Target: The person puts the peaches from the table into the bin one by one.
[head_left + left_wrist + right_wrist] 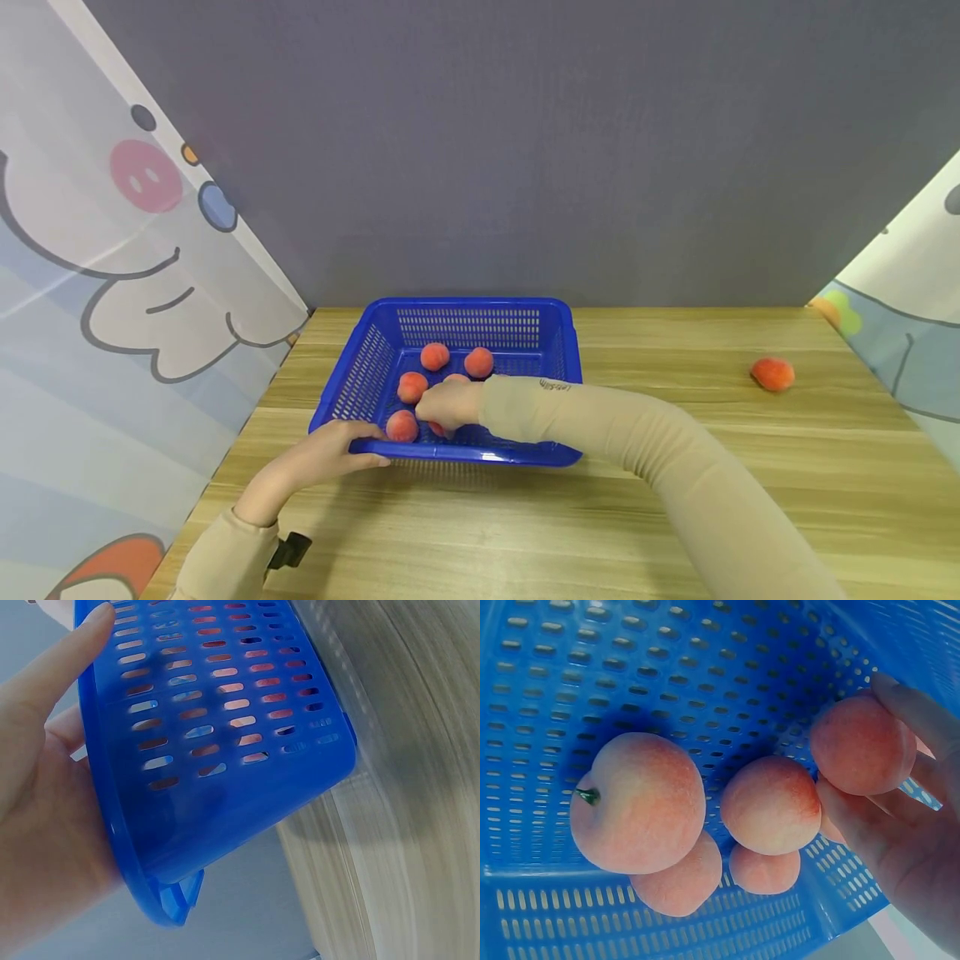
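Note:
A blue plastic basket (472, 302) with slotted walls stands on the table and holds several peaches (435, 357). My left hand (318, 457) grips its rim at the front left corner. In the left wrist view, the thumb lies on the outer side of the wall, with the fingers behind the rim. My right hand (450, 403) reaches into the basket and, in the right wrist view, holds a peach (862, 746) between thumb and fingers. Beside it lie more peaches, one with a green stem (589, 796). The right hand and sleeve cover part of the basket in the head view.
One more peach (772, 374) lies alone on the wooden table (675, 350), far to the right. A grey wall (525, 150) rises behind the table. Cartoon-printed panels (97, 275) stand at both sides.

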A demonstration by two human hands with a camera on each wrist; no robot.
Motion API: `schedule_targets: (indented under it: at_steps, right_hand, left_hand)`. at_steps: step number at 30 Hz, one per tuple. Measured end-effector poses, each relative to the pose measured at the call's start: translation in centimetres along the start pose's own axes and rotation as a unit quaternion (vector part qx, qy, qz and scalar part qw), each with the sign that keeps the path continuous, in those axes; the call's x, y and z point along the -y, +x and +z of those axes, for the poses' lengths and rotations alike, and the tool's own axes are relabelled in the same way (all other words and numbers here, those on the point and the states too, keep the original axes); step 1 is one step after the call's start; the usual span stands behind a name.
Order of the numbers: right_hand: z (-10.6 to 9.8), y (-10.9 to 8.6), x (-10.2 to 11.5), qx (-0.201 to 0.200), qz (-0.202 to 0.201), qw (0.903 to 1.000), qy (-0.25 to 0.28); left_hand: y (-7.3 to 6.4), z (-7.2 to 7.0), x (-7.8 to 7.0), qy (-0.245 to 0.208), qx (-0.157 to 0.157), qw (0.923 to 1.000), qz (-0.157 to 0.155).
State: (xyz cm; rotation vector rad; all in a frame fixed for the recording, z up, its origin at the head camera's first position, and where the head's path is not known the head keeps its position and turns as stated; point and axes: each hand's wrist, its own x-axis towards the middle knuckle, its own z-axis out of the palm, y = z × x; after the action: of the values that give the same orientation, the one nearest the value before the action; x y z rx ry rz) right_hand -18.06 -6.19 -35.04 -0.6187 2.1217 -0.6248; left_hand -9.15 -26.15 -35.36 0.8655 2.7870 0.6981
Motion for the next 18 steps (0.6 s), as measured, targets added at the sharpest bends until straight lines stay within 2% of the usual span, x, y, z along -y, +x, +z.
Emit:
schedule_targets:
  at_steps: [1, 4, 10, 18]
  right_hand:
    - [0.03, -0.01, -0.03, -0.014, -0.012, 0.9966, -0.080]
    - [0.11, -0.07, -0.11, -0.010, -0.008, 0.9982, -0.059]
    - [0.18, -0.71, -0.11, -0.018, 0.012, 0.9966, -0.080]
    - [0.30, -0.49, -0.12, -0.018, 0.012, 0.9956, -0.091]
  left_hand:
    - [0.00, -0.01, -0.01, 0.001, 0.000, 1.0000, 0.000]
    - [0.01, -0.01, -0.04, 0.004, -0.001, 1.0000, 0.000]
    - [0.01, 0.02, -0.01, 0.006, 0.002, 1.0000, -0.002]
    - [0.05, -0.04, 0.02, 0.004, 0.000, 1.0000, -0.002]
